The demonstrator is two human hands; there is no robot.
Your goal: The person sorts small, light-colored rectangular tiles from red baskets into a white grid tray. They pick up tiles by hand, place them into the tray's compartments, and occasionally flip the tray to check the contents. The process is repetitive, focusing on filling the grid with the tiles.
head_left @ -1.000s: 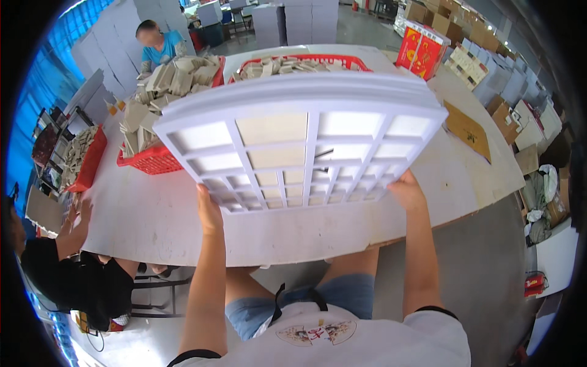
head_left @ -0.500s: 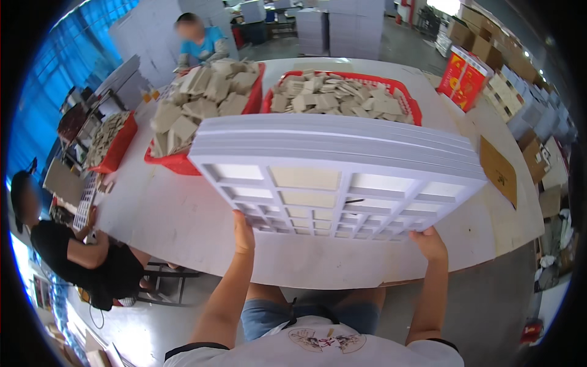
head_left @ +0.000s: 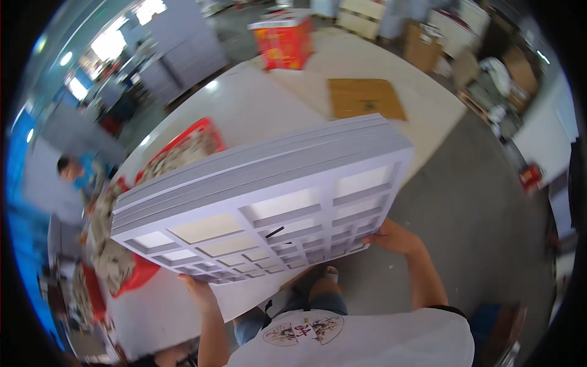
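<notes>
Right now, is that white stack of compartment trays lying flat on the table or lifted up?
Lifted and tilted. The white stack of compartment trays hangs over the table edge, gripped underneath by the left hand and right hand.

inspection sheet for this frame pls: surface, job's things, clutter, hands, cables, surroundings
Surface: white table, mostly bare at its far end.
Job's things: stack of white compartment trays, lifted and tilted off the table.
Clutter: red baskets of grey pieces, flat cardboard sheet, red box.
Hands: left hand and right hand grip the stack's near edge.
Cables: nothing seen.
Surroundings: grey floor, stacked cartons, a seated person beyond the table.
</notes>
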